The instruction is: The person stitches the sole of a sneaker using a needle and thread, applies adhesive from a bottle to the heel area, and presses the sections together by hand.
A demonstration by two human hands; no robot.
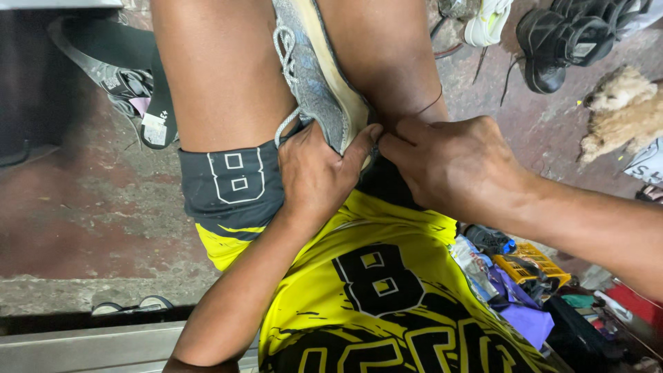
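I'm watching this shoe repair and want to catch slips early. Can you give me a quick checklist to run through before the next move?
1. Grey shoe clamped between the knees: ok.
2. Left hand gripping the shoe's heel end: ok.
3. Right hand pinching at the sole edge: ok.
4. Tool or needle in the fingers: cannot tell, hidden.
5. Lace clear of the work spot: ok.
6. Supplies pile within reach at the right: ok.

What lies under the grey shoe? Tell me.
The grey shoe is wedged between bare knees, with both hands pinching its sole edge. Whatever is beneath is covered by shoe and hands.
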